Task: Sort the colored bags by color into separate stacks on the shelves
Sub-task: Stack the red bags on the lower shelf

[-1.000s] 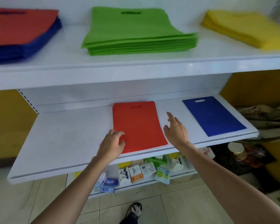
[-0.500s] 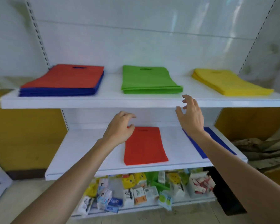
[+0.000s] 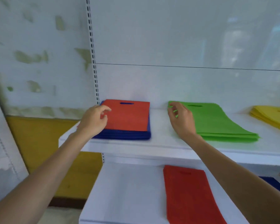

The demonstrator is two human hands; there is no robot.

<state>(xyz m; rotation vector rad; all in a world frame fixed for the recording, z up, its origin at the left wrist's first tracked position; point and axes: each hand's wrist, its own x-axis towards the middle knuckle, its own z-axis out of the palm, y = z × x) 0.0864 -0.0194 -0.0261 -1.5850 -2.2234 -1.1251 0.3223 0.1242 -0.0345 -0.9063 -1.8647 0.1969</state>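
On the upper shelf [image 3: 160, 141] sit a left stack [image 3: 126, 135], a middle stack [image 3: 217, 123] and a right stack [image 3: 271, 117] of bags. A single bag [image 3: 189, 196] lies on the lower shelf [image 3: 128, 191] below.

A white slotted upright [image 3: 92, 50] runs down to the back left corner of the upper shelf [image 3: 160, 143], its dark slots in a single column. Right of it stands a glossy white back panel [image 3: 184, 38], crossed by a thin dark seam [image 3: 184, 66] and carrying pale, blurred reflections towards its right edge. Left of the upright is a whitish wall [image 3: 39, 38] with greenish patches where the paint has come off. Below that, a yellow painted band [image 3: 44, 151] passes behind the shelf's left end, finishing in a dark skirting strip [image 3: 66, 202] above a pale floor [image 3: 60, 215]. A white panel [image 3: 0, 143] leans in at the far left.
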